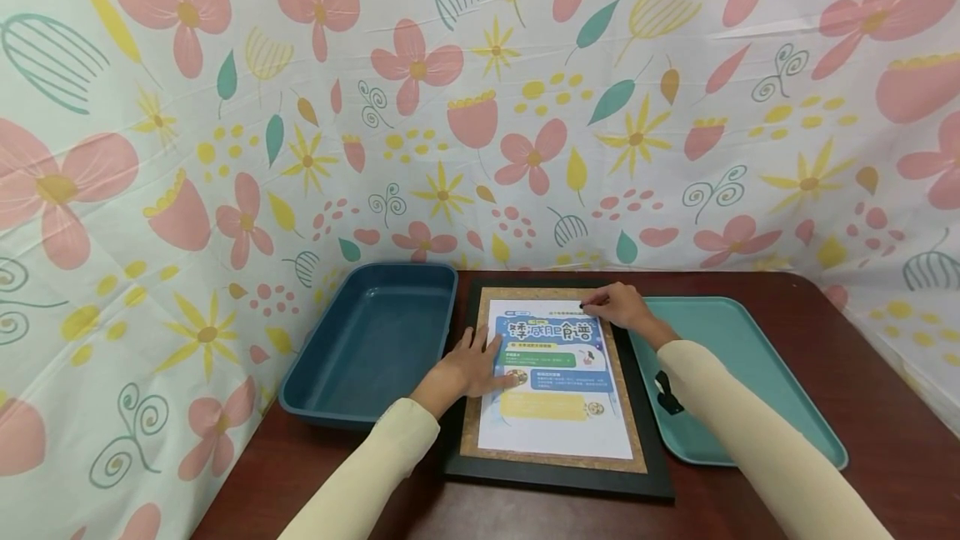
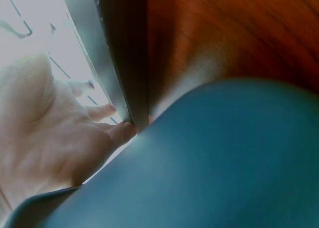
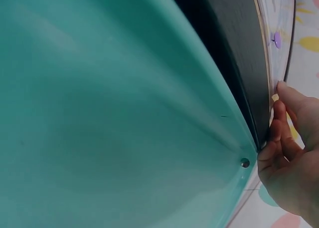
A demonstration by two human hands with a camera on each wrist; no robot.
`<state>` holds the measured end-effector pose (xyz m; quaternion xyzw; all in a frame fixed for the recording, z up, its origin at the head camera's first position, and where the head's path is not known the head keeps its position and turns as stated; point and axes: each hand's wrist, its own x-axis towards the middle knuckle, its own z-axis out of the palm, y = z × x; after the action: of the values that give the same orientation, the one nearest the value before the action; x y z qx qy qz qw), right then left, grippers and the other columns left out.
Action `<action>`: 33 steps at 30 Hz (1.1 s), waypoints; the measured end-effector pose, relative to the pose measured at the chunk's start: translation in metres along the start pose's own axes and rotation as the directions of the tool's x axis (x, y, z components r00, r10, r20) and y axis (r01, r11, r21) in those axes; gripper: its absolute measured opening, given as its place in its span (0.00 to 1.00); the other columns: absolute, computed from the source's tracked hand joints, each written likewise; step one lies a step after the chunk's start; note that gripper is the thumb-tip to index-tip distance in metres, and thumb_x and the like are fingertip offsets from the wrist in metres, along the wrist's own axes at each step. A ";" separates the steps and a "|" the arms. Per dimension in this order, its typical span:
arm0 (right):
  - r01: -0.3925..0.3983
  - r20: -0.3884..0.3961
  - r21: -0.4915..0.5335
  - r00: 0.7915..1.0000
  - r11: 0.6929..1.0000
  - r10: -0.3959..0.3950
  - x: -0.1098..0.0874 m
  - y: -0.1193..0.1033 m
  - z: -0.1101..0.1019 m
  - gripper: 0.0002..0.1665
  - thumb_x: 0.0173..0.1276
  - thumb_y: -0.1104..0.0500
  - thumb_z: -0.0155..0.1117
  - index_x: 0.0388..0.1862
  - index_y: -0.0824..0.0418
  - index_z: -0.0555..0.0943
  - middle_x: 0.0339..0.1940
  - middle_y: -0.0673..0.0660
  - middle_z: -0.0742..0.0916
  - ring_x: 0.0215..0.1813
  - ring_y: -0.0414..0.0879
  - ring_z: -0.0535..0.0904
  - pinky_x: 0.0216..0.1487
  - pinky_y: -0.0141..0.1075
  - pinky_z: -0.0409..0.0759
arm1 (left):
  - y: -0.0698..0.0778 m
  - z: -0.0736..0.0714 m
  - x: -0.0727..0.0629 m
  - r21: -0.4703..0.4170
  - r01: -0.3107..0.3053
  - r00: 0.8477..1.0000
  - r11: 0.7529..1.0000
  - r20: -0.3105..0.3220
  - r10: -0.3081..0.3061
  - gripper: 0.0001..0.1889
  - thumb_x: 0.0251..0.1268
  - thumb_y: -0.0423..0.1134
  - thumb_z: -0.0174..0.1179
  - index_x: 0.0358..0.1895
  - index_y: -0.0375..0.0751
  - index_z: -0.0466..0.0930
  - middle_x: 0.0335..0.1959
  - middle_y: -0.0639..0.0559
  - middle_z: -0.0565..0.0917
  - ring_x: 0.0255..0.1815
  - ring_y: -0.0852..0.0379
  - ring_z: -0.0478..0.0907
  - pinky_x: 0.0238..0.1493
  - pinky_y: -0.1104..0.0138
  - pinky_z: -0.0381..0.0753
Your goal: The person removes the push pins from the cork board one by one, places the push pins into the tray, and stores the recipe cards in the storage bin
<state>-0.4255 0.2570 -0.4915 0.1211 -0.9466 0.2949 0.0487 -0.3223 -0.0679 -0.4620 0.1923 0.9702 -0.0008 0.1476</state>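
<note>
A printed sheet of paper point(image 1: 555, 432) with blue, green and yellow blocks lies on a black-framed cork board point(image 1: 480, 440). Spread across the sheet's left edge, my left hand point(image 1: 468, 365) presses with its fingers straight; the left wrist view shows that hand point(image 2: 60, 118) beside the dark frame edge point(image 2: 117, 53). At the sheet's top right corner, my right hand point(image 1: 622, 307) pinches something tiny. In the right wrist view, finger and thumb of the right hand point(image 3: 294, 153) meet on a small pale push pin point(image 3: 275, 97), largely hidden. A purple push pin point(image 3: 276, 40) is farther along the board.
A deep blue tray point(image 1: 375, 357) stands left of the board. On the right lies a shallow green tray point(image 1: 720, 340), partly under my right forearm, with a small black object point(image 1: 666, 394) by the sleeve. A flowered cloth point(image 1: 480, 148) hangs behind the brown table point(image 1: 787, 307).
</note>
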 end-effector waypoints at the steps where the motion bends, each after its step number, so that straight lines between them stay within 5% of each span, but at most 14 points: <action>1: -0.003 -0.002 0.000 1.000 1.000 0.003 0.001 0.002 0.001 0.13 0.72 0.55 0.72 0.49 0.62 0.91 0.46 0.60 0.92 0.46 0.55 0.87 0.51 0.53 0.84 | 0.000 0.000 0.000 0.000 0.000 1.000 1.000 -0.002 0.000 0.50 0.72 0.76 0.44 0.87 0.51 0.45 0.87 0.43 0.43 0.86 0.39 0.41 0.80 0.48 0.54; 23: -0.028 -0.010 -0.033 1.000 0.999 0.028 -0.001 0.003 0.001 0.12 0.72 0.52 0.72 0.44 0.59 0.91 0.41 0.57 0.91 0.41 0.51 0.84 0.47 0.49 0.82 | 0.003 0.000 0.001 -0.013 0.000 1.000 1.000 -0.001 0.000 0.50 0.72 0.76 0.44 0.87 0.51 0.45 0.87 0.44 0.42 0.86 0.39 0.40 0.80 0.48 0.54; 33: 0.027 -0.044 -0.004 0.999 1.000 -0.027 -0.002 0.003 0.003 0.10 0.72 0.54 0.73 0.43 0.60 0.91 0.40 0.56 0.92 0.42 0.52 0.86 0.47 0.51 0.83 | 0.000 0.001 0.000 -0.004 0.001 1.000 1.000 -0.010 -0.001 0.50 0.72 0.76 0.44 0.87 0.51 0.45 0.87 0.43 0.43 0.86 0.39 0.41 0.80 0.49 0.55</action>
<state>-0.4247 0.2574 -0.4959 0.1271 -0.9441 0.2951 0.0737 -0.3221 -0.0677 -0.4633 0.1914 0.9710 0.0022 0.1432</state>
